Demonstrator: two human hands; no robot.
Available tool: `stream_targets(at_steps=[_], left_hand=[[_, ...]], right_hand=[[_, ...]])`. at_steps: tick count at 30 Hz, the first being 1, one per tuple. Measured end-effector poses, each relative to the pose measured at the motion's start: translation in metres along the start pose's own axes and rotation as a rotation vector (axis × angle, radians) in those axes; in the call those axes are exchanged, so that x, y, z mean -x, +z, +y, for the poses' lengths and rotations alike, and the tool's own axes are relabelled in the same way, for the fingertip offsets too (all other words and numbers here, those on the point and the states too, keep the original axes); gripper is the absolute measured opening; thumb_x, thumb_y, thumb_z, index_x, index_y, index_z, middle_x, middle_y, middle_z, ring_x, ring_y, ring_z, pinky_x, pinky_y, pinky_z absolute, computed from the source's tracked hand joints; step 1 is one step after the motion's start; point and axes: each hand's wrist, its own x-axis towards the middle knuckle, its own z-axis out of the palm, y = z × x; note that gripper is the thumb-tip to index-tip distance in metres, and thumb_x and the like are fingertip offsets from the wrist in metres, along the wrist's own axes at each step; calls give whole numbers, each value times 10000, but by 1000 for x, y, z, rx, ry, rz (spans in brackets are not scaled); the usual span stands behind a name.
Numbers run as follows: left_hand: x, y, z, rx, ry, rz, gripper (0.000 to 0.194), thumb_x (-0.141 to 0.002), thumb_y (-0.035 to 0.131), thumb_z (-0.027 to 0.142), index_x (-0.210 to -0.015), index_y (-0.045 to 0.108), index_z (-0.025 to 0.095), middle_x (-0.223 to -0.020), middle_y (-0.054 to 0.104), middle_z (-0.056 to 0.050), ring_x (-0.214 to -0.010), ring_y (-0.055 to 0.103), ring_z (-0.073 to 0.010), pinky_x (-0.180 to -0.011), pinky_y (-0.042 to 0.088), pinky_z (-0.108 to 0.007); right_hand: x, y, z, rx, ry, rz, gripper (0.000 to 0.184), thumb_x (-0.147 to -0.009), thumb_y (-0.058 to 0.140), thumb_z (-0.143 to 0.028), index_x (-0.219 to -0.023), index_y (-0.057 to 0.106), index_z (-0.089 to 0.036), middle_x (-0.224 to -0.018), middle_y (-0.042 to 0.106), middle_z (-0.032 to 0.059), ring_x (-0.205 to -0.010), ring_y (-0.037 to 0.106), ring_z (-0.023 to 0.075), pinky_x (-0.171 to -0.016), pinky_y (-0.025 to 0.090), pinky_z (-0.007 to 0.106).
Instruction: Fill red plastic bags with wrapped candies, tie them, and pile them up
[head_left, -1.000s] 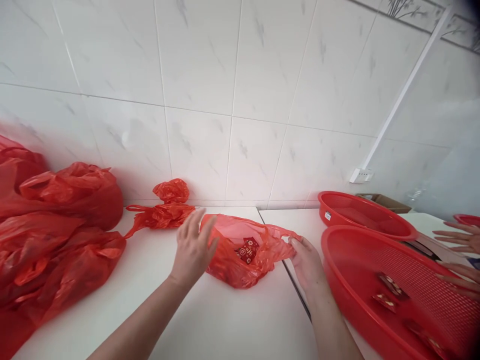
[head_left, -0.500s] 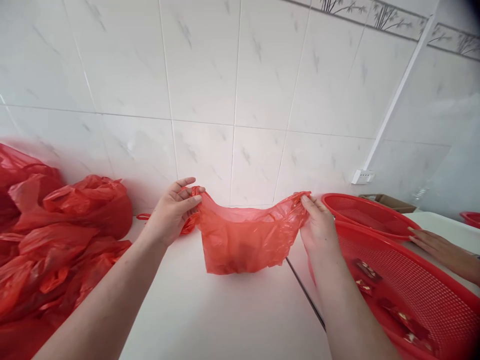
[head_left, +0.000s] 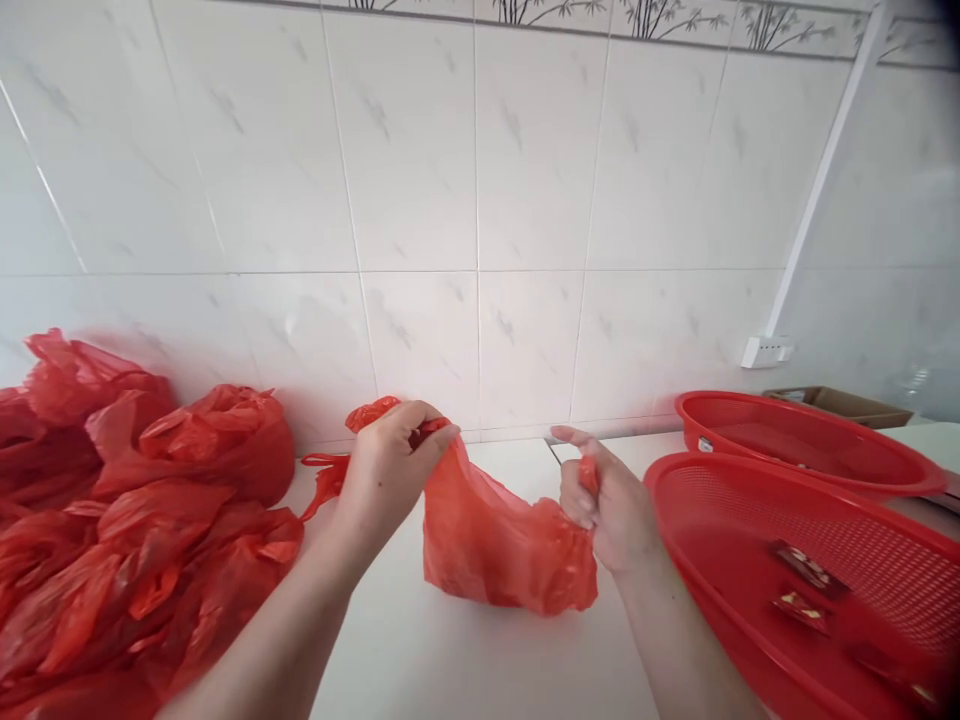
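A red plastic bag [head_left: 502,550] hangs between my two hands, just above or resting on the white table [head_left: 465,665]; I cannot tell which. My left hand [head_left: 394,465] pinches its left top corner between thumb and fingers. On the other side, my right hand [head_left: 611,500] has its fingers curled round the gathered right end, with the index finger stretched out to the left. Whatever the bag holds, if anything, does not show through the plastic. Behind my left hand lies another bit of crumpled red bag [head_left: 326,480], partly hidden.
Several filled red bags [head_left: 187,560] are heaped at the left. At the right stands a large red basket [head_left: 720,560] with several small wrapped packets [head_left: 810,565] inside. Beyond it are a second red basket [head_left: 825,440] and a cardboard box [head_left: 840,405]. A tiled wall [head_left: 420,200] closes the back.
My right hand has gathered its end of the bag and lowered it; the mouth, earlier stretched wide, has narrowed. The view has shifted, and another person's hand at the far basket is gone from sight.
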Motion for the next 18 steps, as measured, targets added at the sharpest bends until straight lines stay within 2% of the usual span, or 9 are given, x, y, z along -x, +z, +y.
stream_targets(at_steps=[3,5,6,8,10,11,14,16,18], left_hand=[[5,17,12,365,-75,-203,182,-806,601,329,-701,550,190,-603,505,34,-542,468,-102,-500,383,-225],[12,29,15,538,-46,-328,132,-804,616,315,-785,567,194,-671,535,23,-612,514,-112,-551,431,-230],[16,34,15,574,-23,-334,118,-807,619,301,-858,572,206,-739,562,12,-682,544,-125,-594,454,-239],[26,43,11,522,44,-215,168,-809,624,268,-960,558,238,-837,583,2,-790,560,-140,-671,473,-255],[36,49,4,366,160,-84,202,-780,659,233,-957,563,255,-846,586,7,-804,552,-141,-710,465,-265],[40,53,-1,291,224,-80,242,-751,689,217,-961,575,258,-853,589,5,-804,548,-144,-723,460,-271],[48,64,-13,172,323,-235,319,-724,697,166,-1014,609,266,-908,601,-16,-829,553,-162,-728,454,-283],[51,70,-19,157,268,-270,148,-787,608,148,-895,635,245,-817,587,-12,-766,548,-154,-680,441,-272],[51,75,-24,199,160,-232,131,-836,537,170,-742,613,222,-753,560,-10,-744,540,-152,-678,430,-273]], right_hand=[[14,19,-3,250,116,-230,444,-820,597,-388,-1240,498,-280,-553,420,-84,-468,344,70,-454,281,194],[17,26,0,376,140,-336,314,-803,614,-361,-1094,577,-250,-580,397,-75,-511,353,80,-490,300,214],[17,28,3,415,133,-335,219,-807,601,-381,-954,609,-220,-576,376,-70,-512,334,81,-490,290,222],[13,29,7,453,115,-241,281,-822,554,-447,-723,572,-185,-570,366,-57,-509,314,82,-482,270,234],[10,25,10,448,107,-139,353,-833,518,-483,-654,536,-179,-567,392,-46,-521,346,89,-498,290,240],[8,23,10,435,103,-113,366,-841,500,-485,-644,530,-177,-567,405,-42,-527,364,93,-508,304,241],[7,17,10,406,77,-141,393,-880,427,-457,-640,550,-172,-564,429,-32,-534,385,99,-513,317,241],[7,12,9,431,83,-211,413,-908,371,-454,-732,613,-169,-552,460,-28,-512,391,100,-503,321,242],[5,6,9,463,115,-288,427,-923,342,-471,-952,650,-176,-556,513,-28,-481,418,101,-512,352,249]])
